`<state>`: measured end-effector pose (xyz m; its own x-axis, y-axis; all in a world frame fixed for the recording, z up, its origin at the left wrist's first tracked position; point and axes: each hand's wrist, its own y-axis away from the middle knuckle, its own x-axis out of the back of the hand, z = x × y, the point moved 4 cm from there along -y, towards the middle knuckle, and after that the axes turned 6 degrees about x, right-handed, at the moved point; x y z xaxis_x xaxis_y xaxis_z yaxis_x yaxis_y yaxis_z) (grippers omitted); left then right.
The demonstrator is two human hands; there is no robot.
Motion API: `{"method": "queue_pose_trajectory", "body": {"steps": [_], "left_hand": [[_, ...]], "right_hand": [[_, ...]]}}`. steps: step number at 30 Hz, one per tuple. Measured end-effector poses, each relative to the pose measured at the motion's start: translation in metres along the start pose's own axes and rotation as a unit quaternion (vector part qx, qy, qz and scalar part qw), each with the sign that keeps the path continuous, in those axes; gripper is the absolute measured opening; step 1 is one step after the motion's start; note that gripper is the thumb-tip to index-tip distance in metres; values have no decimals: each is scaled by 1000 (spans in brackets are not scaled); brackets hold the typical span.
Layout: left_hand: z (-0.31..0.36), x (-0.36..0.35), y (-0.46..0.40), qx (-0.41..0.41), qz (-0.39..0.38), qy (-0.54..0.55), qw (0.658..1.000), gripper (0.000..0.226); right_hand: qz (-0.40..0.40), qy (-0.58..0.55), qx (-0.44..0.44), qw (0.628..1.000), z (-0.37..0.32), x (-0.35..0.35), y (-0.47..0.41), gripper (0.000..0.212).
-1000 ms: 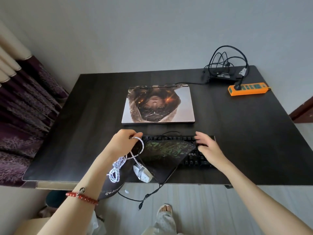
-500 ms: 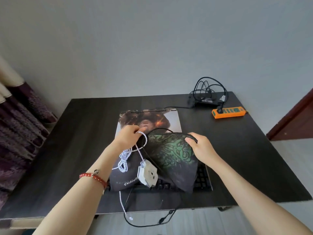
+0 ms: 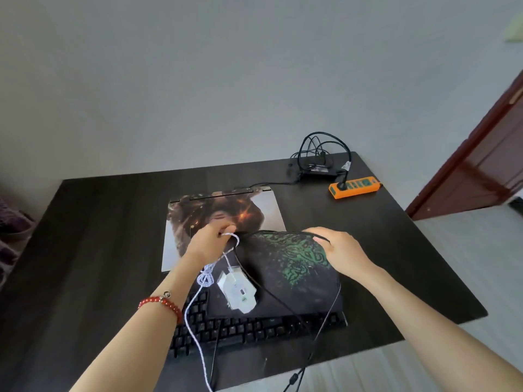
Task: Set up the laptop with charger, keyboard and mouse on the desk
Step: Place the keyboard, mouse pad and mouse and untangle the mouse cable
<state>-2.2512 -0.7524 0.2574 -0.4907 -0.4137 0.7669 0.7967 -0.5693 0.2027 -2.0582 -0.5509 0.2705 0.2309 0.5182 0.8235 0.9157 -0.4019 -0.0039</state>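
Note:
A closed laptop with a picture on its lid lies in the middle of the dark desk. Its black charger brick sits at the back right, plugged into an orange power strip. A black keyboard lies near the front edge. Over it both hands hold up a black and green mouse pad. My left hand grips the pad's left top corner together with the white braided cable, and the white mouse hangs from it. My right hand grips the right top edge.
A thin black keyboard cable loops over the pad and hangs off the front edge. Purple patterned curtain is at the far left. A dark red door stands at the right, with pale floor beside the desk.
Both hands have lifted the mouse pad off the keyboard and drawn it up toward the laptop. The mouse now dangles in front of the pad, and the camera has tilted up.

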Motion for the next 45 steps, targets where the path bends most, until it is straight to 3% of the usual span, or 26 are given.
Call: {"method": "queue_pose_trajectory", "body": {"steps": [5, 10, 14, 16, 19, 23, 27, 31, 35, 38, 42, 45], "left_hand": [[0, -7, -3, -17, 18, -8, 1000, 19], [2, -19, -2, -9, -110, 30, 993, 18], [4, -40, 9, -59, -182, 14, 981, 29], [2, -50, 15, -79, -165, -22, 983, 26], [-3, -55, 23, -108, -70, -92, 987, 28], [-9, -68, 30, -99, -70, -111, 986, 32], [-12, -80, 28, -38, -81, -86, 992, 47], [-14, -86, 16, -4, -81, -82, 993, 31], [-17, -91, 0, 23, -113, -231, 966, 42], [-14, -87, -13, 40, -135, -378, 915, 58], [-7, -82, -27, 82, -188, -428, 880, 62], [-8, -81, -29, 113, -257, -363, 889, 39]], "right_hand": [[25, 85, 52, 995, -11, 5, -9, 28], [-177, 78, -3, 981, -9, -18, -17, 28], [-182, 12, -32, 983, 16, -41, -1, 30], [-200, -15, -37, 979, 24, -49, 3, 25], [-216, -87, -91, 968, 30, -56, -1, 16], [-195, -69, -126, 970, 39, -63, -36, 25], [-206, -24, -153, 966, 53, -72, -87, 51], [-296, 77, -116, 945, 70, -86, -128, 66], [-318, 115, -103, 935, 83, -100, -152, 59], [-330, 125, -80, 932, 85, -109, -155, 56], [-314, 141, 6, 939, 73, -107, -154, 41], [-236, 125, 71, 961, 59, -85, -147, 29]]}}
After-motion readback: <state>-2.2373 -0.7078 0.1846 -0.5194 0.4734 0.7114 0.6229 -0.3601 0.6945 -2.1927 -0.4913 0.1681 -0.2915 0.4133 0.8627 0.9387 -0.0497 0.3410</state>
